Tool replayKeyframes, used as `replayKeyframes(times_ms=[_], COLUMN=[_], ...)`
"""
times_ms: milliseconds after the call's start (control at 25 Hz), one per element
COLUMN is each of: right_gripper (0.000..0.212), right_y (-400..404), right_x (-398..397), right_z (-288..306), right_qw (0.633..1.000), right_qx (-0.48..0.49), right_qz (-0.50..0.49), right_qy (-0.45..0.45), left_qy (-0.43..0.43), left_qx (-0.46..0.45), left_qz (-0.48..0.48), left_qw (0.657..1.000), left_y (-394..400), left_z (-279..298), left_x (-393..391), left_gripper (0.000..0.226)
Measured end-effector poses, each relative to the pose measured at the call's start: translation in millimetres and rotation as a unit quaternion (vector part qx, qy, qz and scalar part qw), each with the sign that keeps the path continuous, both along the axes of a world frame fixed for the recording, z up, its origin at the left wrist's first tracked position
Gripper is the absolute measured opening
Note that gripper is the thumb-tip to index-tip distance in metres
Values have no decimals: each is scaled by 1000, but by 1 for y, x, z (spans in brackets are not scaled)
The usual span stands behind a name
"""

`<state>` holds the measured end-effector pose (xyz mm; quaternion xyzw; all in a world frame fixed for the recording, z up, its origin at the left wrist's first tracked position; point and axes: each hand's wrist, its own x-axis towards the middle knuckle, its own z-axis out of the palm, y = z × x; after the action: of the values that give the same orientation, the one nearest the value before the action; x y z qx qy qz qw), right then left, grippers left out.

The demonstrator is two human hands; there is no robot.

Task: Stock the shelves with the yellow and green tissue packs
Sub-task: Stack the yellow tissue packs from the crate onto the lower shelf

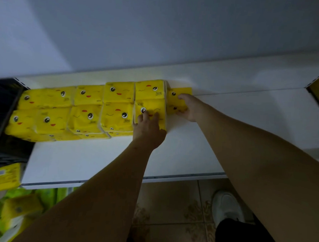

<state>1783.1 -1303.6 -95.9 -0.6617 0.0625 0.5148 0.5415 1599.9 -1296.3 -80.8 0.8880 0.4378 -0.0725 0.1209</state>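
The yellow tissue pack being placed sits at the right end of the row of yellow packs, at the far side of the white shelf. The right hand holds it, fingers curled over its top edge and thumb under its near edge. The left hand lies on the end stack just left of it, fingers fairly straight and slightly apart, pressing on the upper pack's face.

Risks, as judged from this position:
- The new pack stands lower than the stack beside it. If released at a tilt, it may lean away to the right, since nothing supports that side.
- The packs are soft. Sideways pressure from the right hand may shift the end stack; the left hand appears to be guarding against this.
- The near packs at the left end of the row already sag and sit unevenly, so further pushing along the row may tip them toward the shelf edge.

Limits of view:
- Lighting is dim, so print on the packs is unreadable.
- Whether the held pack touches the shelf or the stack cannot be determined.
- The green packs at lower left are cut off and blurred; their count is unclear.
- A loose yellow pack lies beside them.
- A dark crate at far left is only partly in frame.
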Motion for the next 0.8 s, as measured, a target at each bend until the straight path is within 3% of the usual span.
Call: replayKeyframes(times_ms=[80,160,360,480,640,800], right_gripper=[81,92,70,68,62,67], right_y=[-6,-14,-85,-171,-305,-422], right_x=[10,25,79,109,146,165], right_z=[1,16,105,143,161,122], right_qw=[979,926,841,777,751,766], right_qx=[-128,-207,-200,-218,-310,-406], right_qz=[106,176,188,191,149,144], right_qy=[-114,-263,-467,-559,-563,-478], left_qy=[8,-20,-72,-96,-114,-81], left_qx=[26,49,4,-22,-81,-76], left_qz=[15,18,-161,-327,-502,-558], left_qw=[1000,998,984,940,854,822], left_y=[-7,-20,-96,-176,-288,-340], left_z=[12,28,66,81,70,43], left_x=[13,40,127,163,182,200], left_gripper=[58,47,42,47,50,72])
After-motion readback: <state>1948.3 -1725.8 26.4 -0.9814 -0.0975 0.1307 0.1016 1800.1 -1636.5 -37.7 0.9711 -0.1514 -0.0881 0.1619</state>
